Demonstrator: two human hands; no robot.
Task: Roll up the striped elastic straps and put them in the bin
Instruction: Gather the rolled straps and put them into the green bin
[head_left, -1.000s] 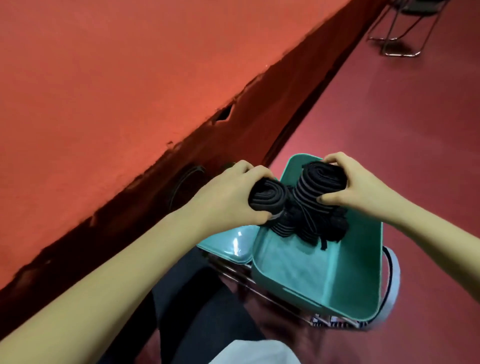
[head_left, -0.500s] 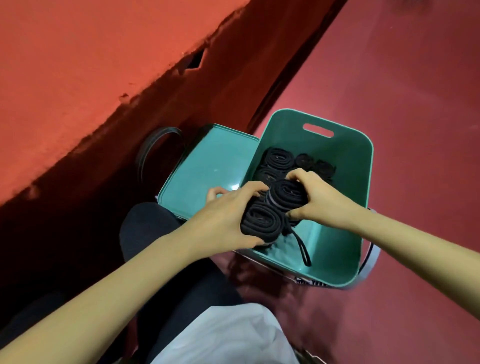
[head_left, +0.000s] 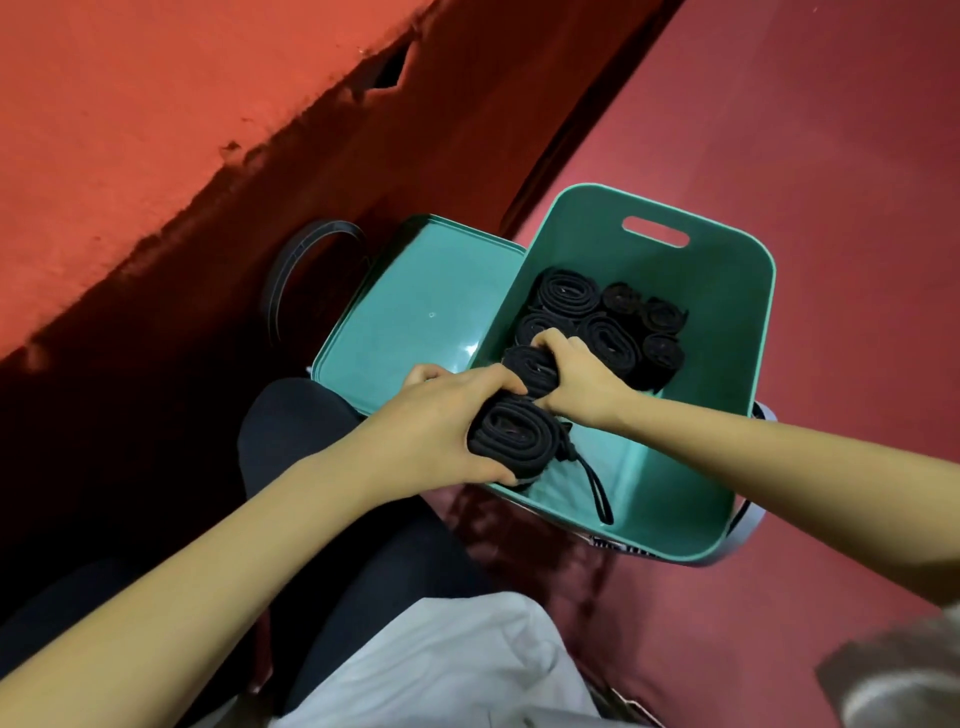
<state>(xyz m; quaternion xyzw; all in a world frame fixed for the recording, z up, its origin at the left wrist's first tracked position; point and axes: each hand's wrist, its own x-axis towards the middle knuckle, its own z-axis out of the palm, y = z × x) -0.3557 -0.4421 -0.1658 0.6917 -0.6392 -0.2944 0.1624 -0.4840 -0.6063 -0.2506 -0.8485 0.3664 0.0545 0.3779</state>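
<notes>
Near roll (head_left: 511, 436) sits low in the bin (head_left: 727, 291) by its near-left wall, w/ the left hand (head_left: 441, 421) curled round it. The second roll (head_left: 530, 366) is gripped by the right hand (head_left: 576, 374), touching the packed rolls (head_left: 566, 296) at the far end. Best approach imo: keep both grips tight till each coil is wedged spiral-up vs its neighbours. Tuck in the loose tail (head_left: 597, 488) first, or it prob unwinds. The lid (head_left: 415, 312) lies just beside the bin, left.

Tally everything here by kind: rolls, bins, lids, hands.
Rolls: 8, six lying in the bin, one in the left hand, one in the right hand
Bins: 1
Lids: 1
Hands: 2
Total: 12
</notes>
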